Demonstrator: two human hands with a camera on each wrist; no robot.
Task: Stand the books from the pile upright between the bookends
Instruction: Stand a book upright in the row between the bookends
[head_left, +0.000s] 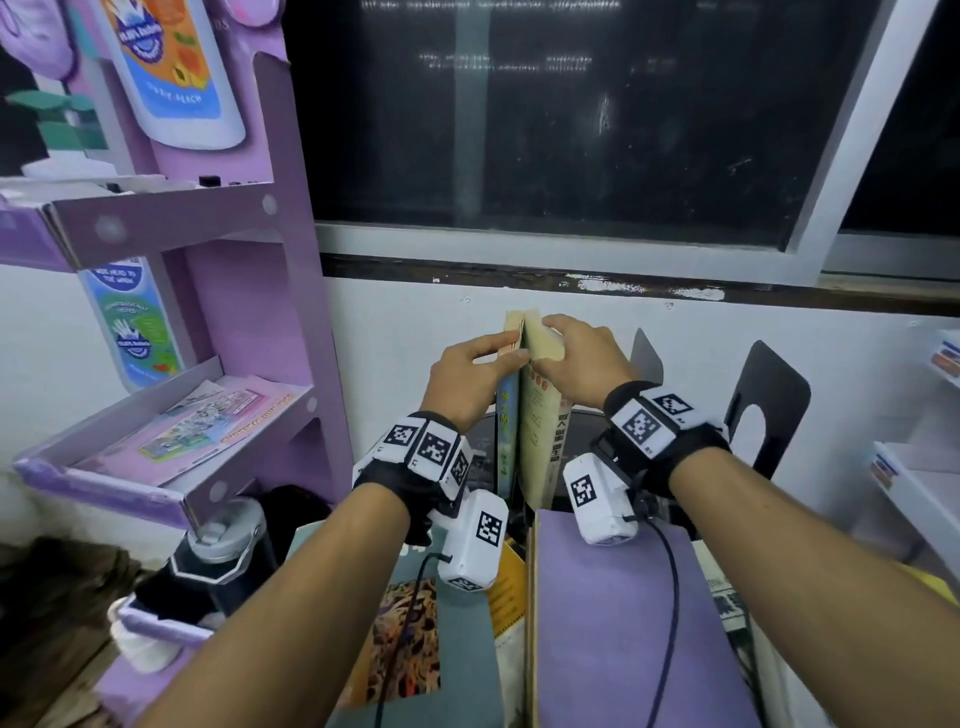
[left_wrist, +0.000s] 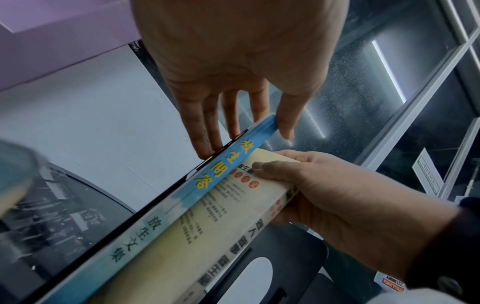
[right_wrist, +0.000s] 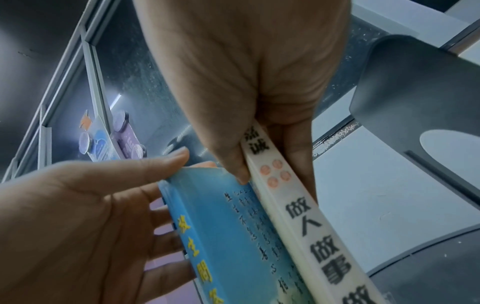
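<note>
Two books stand upright side by side on a dark round table (head_left: 482, 451). The blue-spined book (head_left: 508, 431) is on the left and the cream book (head_left: 543, 415) on the right. My left hand (head_left: 506, 349) holds the blue book's top, with straight fingers (left_wrist: 205, 127) on its left face and the thumb over the top edge. My right hand (head_left: 545, 338) grips the cream book's top, thumb on the left face and fingers on the right. Right of the books stand a grey bookend (head_left: 647, 356) and a black bookend (head_left: 769, 410). The pile lies in front of the standing books, with a purple book (head_left: 623, 623) and a teal patterned book (head_left: 410, 649) on top.
A purple cardboard display shelf (head_left: 234, 312) stands close on the left, with a water bottle (head_left: 223, 561) below it. Behind the books are a white wall and a dark window (head_left: 571, 130). White shelves (head_left: 909, 483) are at the right edge. Cables hang from both wrist cameras.
</note>
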